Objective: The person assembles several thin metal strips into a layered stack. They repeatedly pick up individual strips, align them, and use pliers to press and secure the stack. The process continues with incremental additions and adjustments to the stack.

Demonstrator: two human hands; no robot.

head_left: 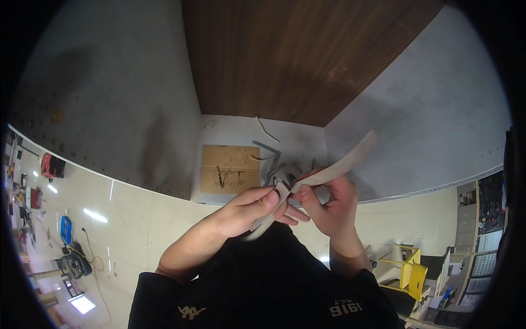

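A long, curved, pale beige strip [350, 160] runs between my two hands, held in front of my chest. My right hand [335, 207] pinches it near the middle, thumb on top; its free end sticks up to the far right. My left hand [249, 207] is closed, with the thumb pressed on a narrow pale flat piece [281, 192] that crosses the strip. The strip's lower end slants down past my left fingers toward my black shirt. Whether the crossing piece is separate or part of the strip, I cannot tell.
Beyond my hands, grey walls and a dark brown wood-grain panel [296, 60] enclose a recess. On its grey base lie a marked cardboard sheet [232, 159], grey strips [266, 147] and a thin pale strip [267, 129]. A yellow chair [416, 279] stands at lower right.
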